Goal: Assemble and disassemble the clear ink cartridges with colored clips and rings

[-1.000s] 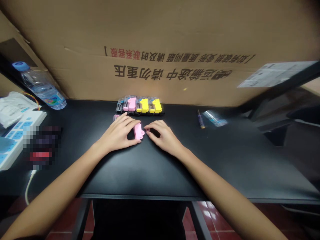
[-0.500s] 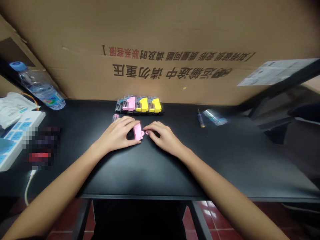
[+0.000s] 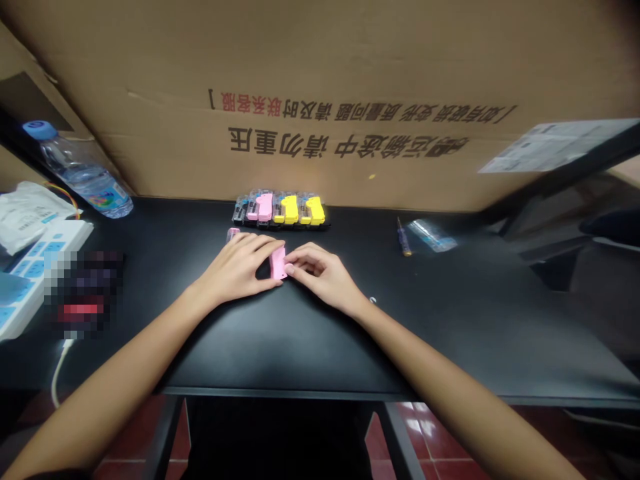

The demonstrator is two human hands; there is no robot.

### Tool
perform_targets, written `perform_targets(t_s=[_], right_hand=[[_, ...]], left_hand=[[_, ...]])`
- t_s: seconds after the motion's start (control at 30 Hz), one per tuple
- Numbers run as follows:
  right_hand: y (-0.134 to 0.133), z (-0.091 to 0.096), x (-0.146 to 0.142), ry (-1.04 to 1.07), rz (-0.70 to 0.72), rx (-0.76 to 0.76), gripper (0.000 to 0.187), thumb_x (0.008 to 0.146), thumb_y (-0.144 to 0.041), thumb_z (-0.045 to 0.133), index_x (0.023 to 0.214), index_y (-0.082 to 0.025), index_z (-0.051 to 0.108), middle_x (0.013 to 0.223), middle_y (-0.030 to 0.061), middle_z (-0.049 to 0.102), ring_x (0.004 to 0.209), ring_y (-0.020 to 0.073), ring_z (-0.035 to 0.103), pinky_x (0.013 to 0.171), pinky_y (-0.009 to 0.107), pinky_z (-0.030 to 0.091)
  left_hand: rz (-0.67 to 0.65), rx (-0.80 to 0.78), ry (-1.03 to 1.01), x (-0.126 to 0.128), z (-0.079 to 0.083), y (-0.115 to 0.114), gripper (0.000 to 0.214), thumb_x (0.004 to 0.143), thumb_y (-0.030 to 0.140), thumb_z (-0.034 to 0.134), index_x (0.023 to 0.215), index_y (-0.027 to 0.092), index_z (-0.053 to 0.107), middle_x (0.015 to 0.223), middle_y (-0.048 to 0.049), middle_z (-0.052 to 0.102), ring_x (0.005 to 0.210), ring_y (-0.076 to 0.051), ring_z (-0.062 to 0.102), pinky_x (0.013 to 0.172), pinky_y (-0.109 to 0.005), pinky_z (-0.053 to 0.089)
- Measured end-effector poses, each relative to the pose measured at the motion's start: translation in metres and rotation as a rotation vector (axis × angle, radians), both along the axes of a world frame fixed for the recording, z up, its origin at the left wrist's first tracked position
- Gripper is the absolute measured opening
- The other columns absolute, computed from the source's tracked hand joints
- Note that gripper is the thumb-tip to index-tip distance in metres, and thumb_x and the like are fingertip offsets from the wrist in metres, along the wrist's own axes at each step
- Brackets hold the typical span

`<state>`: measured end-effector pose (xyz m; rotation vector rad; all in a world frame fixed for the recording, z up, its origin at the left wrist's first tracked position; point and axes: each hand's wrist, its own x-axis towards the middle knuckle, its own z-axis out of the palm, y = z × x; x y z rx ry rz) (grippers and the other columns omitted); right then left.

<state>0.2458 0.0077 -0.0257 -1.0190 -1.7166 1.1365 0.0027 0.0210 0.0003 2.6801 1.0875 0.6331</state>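
Between the thumb and fingers of my left hand point(image 3: 243, 265) is a pink plastic piece point(image 3: 278, 263), held on the table. My right hand point(image 3: 323, 273) is closed in a pinch at the right edge of that piece. Its fingertips hold a small round pink part point(image 3: 289, 269), mostly covered by the fingers and against the larger piece. Just behind my left hand lies another small pink part point(image 3: 233, 233), partly hidden.
At the back of the black table point(image 3: 280, 347) stands a row of pink and yellow gun-shaped pieces point(image 3: 286, 209) in clear packaging. A screwdriver point(image 3: 403, 239) and a clear plastic bag point(image 3: 433, 236) lie right. Left are a water bottle point(image 3: 90, 177) and power strip point(image 3: 43, 267).
My right hand has moved slightly left, bringing the small round part from just beside the pink piece to its edge. A tiny white object now shows beside my right wrist.
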Motion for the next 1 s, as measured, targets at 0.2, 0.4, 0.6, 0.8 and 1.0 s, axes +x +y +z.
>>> perform_targets(t_s=[0.2, 0.4, 0.6, 0.8, 1.0], right_hand=[[0.0007, 0.001, 0.0007, 0.001, 0.002, -0.021, 0.025, 0.093, -0.046, 0.082, 0.102, -0.023, 0.079, 0.102, 0.0065, 0.075, 0.089, 0.0215, 0.074, 0.087, 0.042, 0.063], [-0.0005, 0.0042, 0.0003, -0.074, -0.016, 0.059, 0.022, 0.095, -0.045, 0.08, 0.098, -0.023, 0.08, 0.098, 0.006, 0.074, 0.086, 0.0207, 0.071, 0.082, 0.04, 0.061], [0.0007, -0.0026, -0.0028, 0.103, 0.004, -0.15, 0.04, 0.086, -0.05, 0.087, 0.107, -0.024, 0.064, 0.099, 0.003, 0.073, 0.078, 0.0164, 0.071, 0.075, 0.036, 0.064], [0.0001, -0.0027, -0.0038, 0.205, 0.09, -0.324, 0.052, 0.082, -0.048, 0.092, 0.104, -0.027, 0.049, 0.073, -0.0057, 0.069, 0.065, 0.0152, 0.071, 0.063, 0.031, 0.063], [-0.002, 0.0009, -0.0058, 0.198, 0.051, -0.273, 0.048, 0.086, -0.049, 0.089, 0.11, -0.026, 0.055, 0.073, -0.0052, 0.07, 0.062, 0.0146, 0.069, 0.063, 0.031, 0.063]], left_hand=[[0.0, 0.014, 0.011, -0.0001, 0.0008, 0.0006, 0.063, 0.095, 0.048, 0.078, 0.149, 0.018, 0.062, 0.144, -0.014, 0.07, 0.131, -0.033, 0.066, 0.114, -0.048, 0.048], [-0.025, 0.028, -0.006, 0.0022, 0.0002, -0.0005, 0.062, 0.094, 0.047, 0.08, 0.147, 0.019, 0.064, 0.142, -0.0137, 0.071, 0.129, -0.033, 0.067, 0.113, -0.048, 0.048], [-0.057, 0.038, -0.018, 0.002, 0.0012, -0.0001, 0.058, 0.096, 0.046, 0.077, 0.146, 0.02, 0.064, 0.14, -0.0137, 0.072, 0.128, -0.033, 0.067, 0.114, -0.05, 0.048], [-0.069, 0.021, -0.025, 0.004, 0.0023, -0.0016, 0.056, 0.097, 0.045, 0.074, 0.146, 0.021, 0.063, 0.14, -0.0131, 0.072, 0.128, -0.033, 0.066, 0.115, -0.051, 0.046], [-0.043, -0.004, -0.003, 0.0056, 0.0021, -0.0048, 0.06, 0.099, 0.041, 0.07, 0.152, 0.017, 0.056, 0.148, -0.0159, 0.065, 0.132, -0.034, 0.063, 0.115, -0.05, 0.047]])
